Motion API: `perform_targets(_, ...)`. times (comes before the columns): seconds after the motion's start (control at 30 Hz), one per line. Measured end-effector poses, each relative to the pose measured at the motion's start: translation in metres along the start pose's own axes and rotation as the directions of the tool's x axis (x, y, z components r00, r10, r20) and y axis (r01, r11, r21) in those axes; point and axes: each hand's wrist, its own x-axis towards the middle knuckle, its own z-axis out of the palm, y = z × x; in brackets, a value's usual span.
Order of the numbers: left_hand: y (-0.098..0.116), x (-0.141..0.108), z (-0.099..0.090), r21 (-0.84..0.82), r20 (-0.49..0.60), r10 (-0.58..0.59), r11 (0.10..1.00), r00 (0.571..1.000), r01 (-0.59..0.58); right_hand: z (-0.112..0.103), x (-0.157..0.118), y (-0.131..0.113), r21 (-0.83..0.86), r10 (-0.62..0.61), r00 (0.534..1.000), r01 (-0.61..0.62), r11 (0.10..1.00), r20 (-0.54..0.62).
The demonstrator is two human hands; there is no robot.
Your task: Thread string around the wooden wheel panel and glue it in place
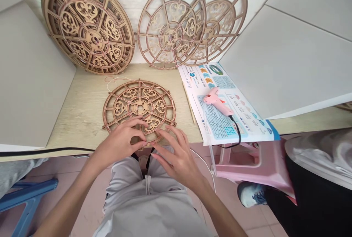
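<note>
Light-grey clothing covers the wearer's lap; beyond, an openwork wooden wheel lies flat on the surface. The left hand curls at its near rim, its grip hard to tell; the right hand, fingers spread, is there too. A pink hot-glue gun lies rightward.

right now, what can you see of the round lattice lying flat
The round lattice looks like brown wood: concentric rings, spokes, scrollwork and a pierced hub, with small tabs on its rim. It lies flat on the table. The left hand and right hand partly cover its near side; contact is unclear.
</note>
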Motion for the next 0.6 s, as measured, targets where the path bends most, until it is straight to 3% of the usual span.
perform_targets(0.33, 0.006, 0.0, 0.0, 0.043, 0.002, 0.013, 0.999, 1.0, -0.013, 0.006, 0.0, -0.002, 0.033, 0.052, 0.998, -0.051, 0.998, -0.039)
perform_targets(0.47, 0.008, 0.0, -0.001, 0.062, 0.012, 0.012, 0.998, 1.0, -0.013, 0.005, 0.011, 0.006, 0.108, 0.053, 0.996, -0.046, 0.993, -0.066)
perform_targets(0.6, 0.007, 0.0, 0.001, 0.075, 0.001, 0.015, 0.997, 1.0, -0.015, -0.002, 0.027, 0.017, 0.142, 0.021, 1.0, -0.017, 0.99, -0.022)
